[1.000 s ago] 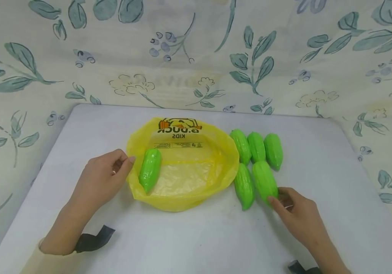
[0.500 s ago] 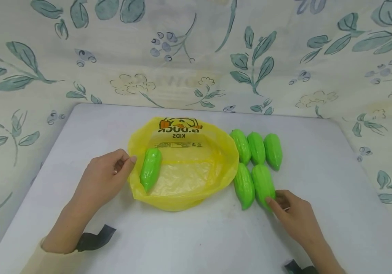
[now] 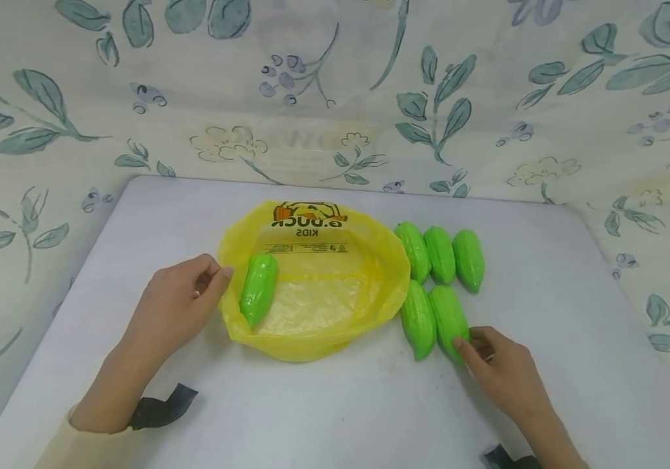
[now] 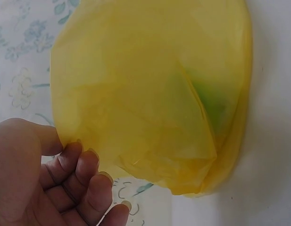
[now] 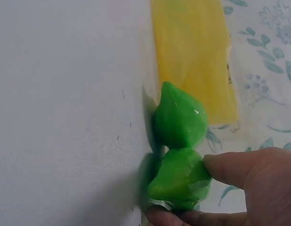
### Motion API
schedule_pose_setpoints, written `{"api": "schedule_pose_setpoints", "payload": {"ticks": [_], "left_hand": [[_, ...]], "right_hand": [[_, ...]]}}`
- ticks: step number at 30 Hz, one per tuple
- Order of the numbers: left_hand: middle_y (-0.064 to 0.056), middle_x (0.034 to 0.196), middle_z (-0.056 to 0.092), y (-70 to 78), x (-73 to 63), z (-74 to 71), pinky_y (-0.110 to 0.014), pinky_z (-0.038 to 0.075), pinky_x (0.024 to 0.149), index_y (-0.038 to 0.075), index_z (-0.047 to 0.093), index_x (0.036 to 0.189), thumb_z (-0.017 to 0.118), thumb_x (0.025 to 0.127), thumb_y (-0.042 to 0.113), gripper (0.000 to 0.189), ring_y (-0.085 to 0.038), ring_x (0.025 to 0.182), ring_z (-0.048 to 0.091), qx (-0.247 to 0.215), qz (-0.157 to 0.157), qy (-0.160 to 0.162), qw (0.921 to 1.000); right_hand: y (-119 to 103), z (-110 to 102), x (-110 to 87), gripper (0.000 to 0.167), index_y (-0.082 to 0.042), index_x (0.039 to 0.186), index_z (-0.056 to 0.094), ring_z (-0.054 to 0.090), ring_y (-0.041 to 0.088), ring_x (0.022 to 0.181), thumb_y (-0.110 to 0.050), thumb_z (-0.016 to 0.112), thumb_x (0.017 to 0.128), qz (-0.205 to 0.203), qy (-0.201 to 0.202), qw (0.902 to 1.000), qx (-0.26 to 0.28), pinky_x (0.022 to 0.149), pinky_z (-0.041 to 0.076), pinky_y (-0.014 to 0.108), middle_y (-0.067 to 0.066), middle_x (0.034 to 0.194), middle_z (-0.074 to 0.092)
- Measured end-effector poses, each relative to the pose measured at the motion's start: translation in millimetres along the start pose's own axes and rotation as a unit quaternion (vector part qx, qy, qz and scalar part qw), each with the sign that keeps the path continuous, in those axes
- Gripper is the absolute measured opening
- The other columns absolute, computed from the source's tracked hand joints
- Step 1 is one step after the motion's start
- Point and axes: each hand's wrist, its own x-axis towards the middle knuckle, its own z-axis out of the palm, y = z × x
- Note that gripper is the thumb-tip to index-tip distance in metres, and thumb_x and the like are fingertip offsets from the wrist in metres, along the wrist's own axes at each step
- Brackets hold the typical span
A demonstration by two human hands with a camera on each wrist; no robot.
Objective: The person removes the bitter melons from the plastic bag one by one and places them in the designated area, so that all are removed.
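Observation:
A yellow plastic bag [image 3: 317, 306] stands with its mouth wide, a green bitter melon [image 3: 259, 290] lying inside at the left. My left hand [image 3: 179, 299] pinches the bag's left rim; thumb and fingertips meet at its edge in the left wrist view. To the right of the bag, my right hand [image 3: 501, 368] holds the pointed near end of another ridged bitter melon [image 3: 448, 316] between thumb and fingers. That one lies on the table beside a similar melon [image 5: 180, 117]. Behind them, three more bitter melons [image 3: 441, 255] lie in a row.
A white table [image 3: 335, 417] bears everything. Floral cloth [image 3: 335, 104] hangs behind it and along both sides. Black straps [image 3: 161, 410] show at both wrists.
My right hand has drawn the held melon slightly toward me, and it now lies alongside its neighbour. My left hand stays on the bag's rim.

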Motion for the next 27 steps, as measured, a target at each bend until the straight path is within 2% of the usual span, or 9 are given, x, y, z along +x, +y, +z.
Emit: {"api": "schedule_pose_setpoints", "payload": {"ticks": [10, 20, 24, 27], "left_hand": [[0.0, 0.07, 0.054, 0.3, 0.1, 0.0, -0.031, 0.04, 0.055, 0.01, 0.062, 0.092, 0.059, 0.107, 0.029, 0.024, -0.021, 0.067, 0.048, 0.0, -0.003, -0.001, 1.0], [-0.001, 0.071, 0.054, 0.0, -0.1, -1.5, -0.032, 0.04, 0.055, 0.01, 0.062, 0.093, 0.058, 0.107, 0.03, 0.025, -0.021, 0.067, 0.049, 0.002, -0.007, -0.007, 0.9999], [-0.001, 0.072, 0.055, -1.0, -0.7, -1.1, -0.032, 0.041, 0.055, 0.01, 0.062, 0.093, 0.059, 0.107, 0.029, 0.024, -0.021, 0.068, 0.049, 0.0, -0.006, -0.005, 1.0], [-0.001, 0.071, 0.055, -1.6, -0.7, -0.7, -0.032, 0.041, 0.056, 0.011, 0.062, 0.093, 0.059, 0.107, 0.028, 0.023, -0.021, 0.068, 0.049, -0.002, -0.003, -0.003, 1.0]], "right_hand": [[-2.8, 0.5, 0.9, 0.057, 0.001, 0.125, 0.067, 0.07, 0.02, 0.089, -0.052, 0.062, 0.103, 0.001, 0.01, 0.9999, -0.003, 0.072, 0.056, 0.036, 0.005, 0.101, 0.076], [-2.3, -1.0, 3.8, 0.07, -0.001, 0.128, 0.067, 0.072, 0.031, 0.101, -0.064, 0.049, 0.104, 0.006, 0.004, 1.0, -0.005, 0.083, 0.058, 0.049, 0.011, 0.111, 0.076], [-1.5, -6.0, 6.1, 0.067, -0.002, 0.131, 0.067, 0.071, 0.034, 0.104, -0.061, 0.046, 0.106, -0.009, 0.003, 0.9998, -0.015, 0.084, 0.057, 0.052, 0.012, 0.114, 0.075], [-1.7, -11.2, 8.3, 0.069, -0.002, 0.136, 0.064, 0.069, 0.037, 0.11, -0.06, 0.039, 0.109, -0.013, -0.001, 0.9997, -0.021, 0.088, 0.054, 0.056, 0.013, 0.118, 0.074]]}}
